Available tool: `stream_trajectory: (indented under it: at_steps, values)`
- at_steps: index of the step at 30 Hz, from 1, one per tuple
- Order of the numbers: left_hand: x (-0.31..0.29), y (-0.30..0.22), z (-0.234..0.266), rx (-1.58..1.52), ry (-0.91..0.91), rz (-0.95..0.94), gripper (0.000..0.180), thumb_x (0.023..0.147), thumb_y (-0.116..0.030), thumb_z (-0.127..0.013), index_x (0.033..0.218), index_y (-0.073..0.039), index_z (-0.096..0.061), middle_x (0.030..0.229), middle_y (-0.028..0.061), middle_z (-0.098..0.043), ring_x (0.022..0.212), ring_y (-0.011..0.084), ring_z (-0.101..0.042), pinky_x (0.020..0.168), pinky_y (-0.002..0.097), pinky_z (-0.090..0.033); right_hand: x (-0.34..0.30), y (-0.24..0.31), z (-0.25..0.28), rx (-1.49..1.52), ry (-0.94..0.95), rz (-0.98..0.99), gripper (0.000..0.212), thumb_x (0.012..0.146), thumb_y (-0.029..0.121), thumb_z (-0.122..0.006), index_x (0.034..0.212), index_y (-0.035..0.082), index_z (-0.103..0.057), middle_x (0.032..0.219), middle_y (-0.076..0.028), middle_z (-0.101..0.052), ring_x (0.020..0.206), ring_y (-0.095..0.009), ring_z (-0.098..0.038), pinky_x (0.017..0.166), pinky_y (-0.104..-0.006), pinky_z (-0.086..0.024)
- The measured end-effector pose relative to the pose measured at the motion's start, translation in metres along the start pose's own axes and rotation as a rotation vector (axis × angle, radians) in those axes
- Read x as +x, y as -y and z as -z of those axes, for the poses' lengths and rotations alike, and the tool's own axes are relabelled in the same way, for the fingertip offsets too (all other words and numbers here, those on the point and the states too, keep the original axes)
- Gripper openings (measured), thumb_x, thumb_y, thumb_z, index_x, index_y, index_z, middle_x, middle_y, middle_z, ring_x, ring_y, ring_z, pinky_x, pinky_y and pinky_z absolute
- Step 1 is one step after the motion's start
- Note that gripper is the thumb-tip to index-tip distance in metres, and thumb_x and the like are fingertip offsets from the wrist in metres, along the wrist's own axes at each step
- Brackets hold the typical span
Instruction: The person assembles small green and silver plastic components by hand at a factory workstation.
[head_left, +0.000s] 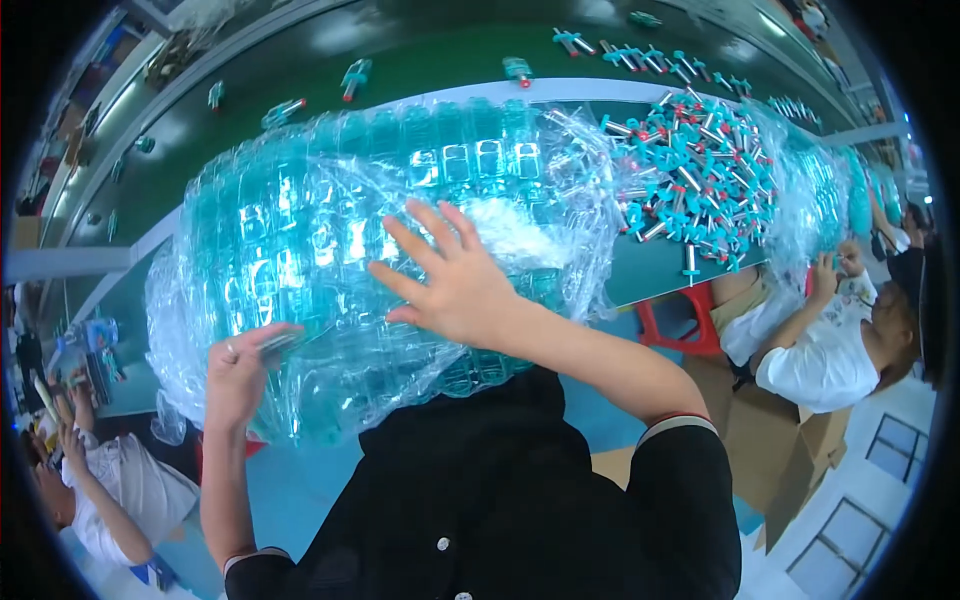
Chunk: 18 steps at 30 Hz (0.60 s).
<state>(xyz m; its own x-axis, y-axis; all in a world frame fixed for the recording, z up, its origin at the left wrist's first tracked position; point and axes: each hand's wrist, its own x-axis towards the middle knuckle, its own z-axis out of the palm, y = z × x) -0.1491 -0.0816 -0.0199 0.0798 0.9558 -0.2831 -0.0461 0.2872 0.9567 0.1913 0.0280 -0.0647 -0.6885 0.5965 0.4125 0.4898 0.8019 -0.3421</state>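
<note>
A large clear plastic bag (345, 175) packed with rows of teal, transparent plastic parts (275, 235) lies across the table in front of me. My right hand (445, 275) rests on top of the bag, palm down with its fingers spread. At the bag's near left side, my left hand (240, 375) is closed, its index finger stretched toward the right along the film. It seems to pinch the plastic there, though the fingertips are partly blurred. Loose, crumpled film bunches at the bag's right end.
A heap of small teal, silver and red parts (700, 185) lies right of the bag. Beyond runs a green conveyor belt (420, 50) with scattered parts. Co-workers sit at right (825, 350) and left (125, 490). A red stool (680, 320) and a cardboard box (765, 440) stand at right.
</note>
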Motion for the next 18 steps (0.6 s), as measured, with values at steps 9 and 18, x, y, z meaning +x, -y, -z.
stream_trajectory:
  at_steps: [9, 18]
  values:
    - [0.028, -0.047, 0.015, -0.921, -0.09, -0.038, 0.031, 0.11, -0.031, -0.05, 0.132, -0.01, -0.057, 0.138, 0.0244, -0.05, 0.119, 0.0389, -0.056, 0.092, 0.046, -0.055, -0.005, -0.031, 0.059, 0.238, -0.455, -0.192, 0.029, 0.087, 0.008, -0.075, 0.116, 0.01, -0.073, 0.128, -0.015, -0.066, 0.114, -0.032, -0.066, 0.094, -0.0379, -0.054]
    - [0.081, -0.085, -0.107, -0.452, 0.138, 0.141, 0.053, 0.106, -0.033, -0.056, 0.147, -0.001, -0.047, 0.136, 0.0227, -0.057, 0.101, 0.0236, -0.062, 0.079, 0.0306, -0.052, -0.122, -0.13, 0.13, -0.286, -0.409, -0.785, 0.021, 0.087, -0.004, -0.069, 0.104, 0.007, -0.076, 0.099, -0.01, -0.066, 0.079, -0.022, -0.065, 0.068, -0.0333, -0.052]
